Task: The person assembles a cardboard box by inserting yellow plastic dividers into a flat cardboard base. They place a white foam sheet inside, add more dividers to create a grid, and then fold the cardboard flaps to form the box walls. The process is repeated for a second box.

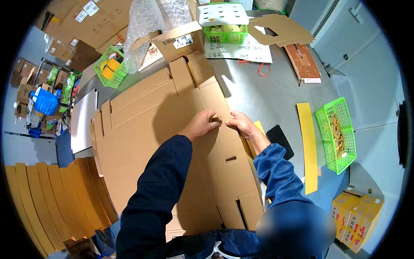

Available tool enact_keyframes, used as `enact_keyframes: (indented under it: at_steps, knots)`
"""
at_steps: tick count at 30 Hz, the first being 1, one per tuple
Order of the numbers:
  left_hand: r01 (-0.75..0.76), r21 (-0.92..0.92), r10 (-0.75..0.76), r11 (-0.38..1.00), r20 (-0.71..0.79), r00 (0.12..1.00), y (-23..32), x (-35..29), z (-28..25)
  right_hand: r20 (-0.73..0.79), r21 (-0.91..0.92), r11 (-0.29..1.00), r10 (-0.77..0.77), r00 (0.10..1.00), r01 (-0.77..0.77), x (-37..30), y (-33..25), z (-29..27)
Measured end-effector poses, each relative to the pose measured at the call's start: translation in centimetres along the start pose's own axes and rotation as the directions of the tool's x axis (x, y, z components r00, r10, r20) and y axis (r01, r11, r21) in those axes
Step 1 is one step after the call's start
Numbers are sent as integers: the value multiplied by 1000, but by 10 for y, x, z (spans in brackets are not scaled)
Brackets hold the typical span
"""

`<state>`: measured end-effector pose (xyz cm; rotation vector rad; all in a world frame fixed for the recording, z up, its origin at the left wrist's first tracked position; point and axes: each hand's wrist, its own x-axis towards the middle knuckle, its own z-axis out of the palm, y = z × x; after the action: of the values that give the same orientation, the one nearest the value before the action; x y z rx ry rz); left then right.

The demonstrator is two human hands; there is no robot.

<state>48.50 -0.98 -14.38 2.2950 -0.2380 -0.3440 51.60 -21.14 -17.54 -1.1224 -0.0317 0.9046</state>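
Note:
A large flattened cardboard box (151, 142) with fold lines and cut slots lies across the table in front of me. My left hand (202, 125) is closed above its right-hand part, fingertips pinching a small brown cardboard tab (218, 119). Just to the right, my right hand (242, 124) is closed at the box's right edge, its thumb on top near the tab; its other fingers are partly hidden. A rectangular slot (231, 159) shows in the cardboard nearer to me. Beside my right wrist lies a black phone-like slab (280, 141).
A yellow strip (307, 146) and a green basket of small yellow pieces (338, 136) lie right. Behind are green baskets (113, 69), bubble wrap (144, 32), an open carton (179, 45) and a brown board (302, 62). Cardboard sheets (60, 198) stand lower left; a taped carton (355, 218) lower right.

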Motion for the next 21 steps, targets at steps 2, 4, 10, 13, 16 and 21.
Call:
enact_keyframes:
  at_steps: [2,4,10,13,16,21]
  knots:
    - [-151,-78,138,986,-149,979,-7,-5,6,-34,-71,997,6,999,-8,2,1,3]
    - [2,-441,-116,897,-233,965,-17,-8,13,-82,-218,976,-33,996,14,-4,-10,19]
    - [-41,-776,-440,629,-399,805,-39,-57,-7,-137,-137,984,-130,982,111,3,16,9]
    - [209,-256,-327,944,-634,701,-87,-114,-12,-173,-171,985,-67,983,37,8,11,8]
    - [111,-157,-190,981,-717,670,-95,-136,-10,-212,-624,781,-189,959,16,18,6,-5]
    - [30,-386,-289,922,-637,715,-81,-136,-17,-154,-974,-135,-179,972,-179,23,-76,25]
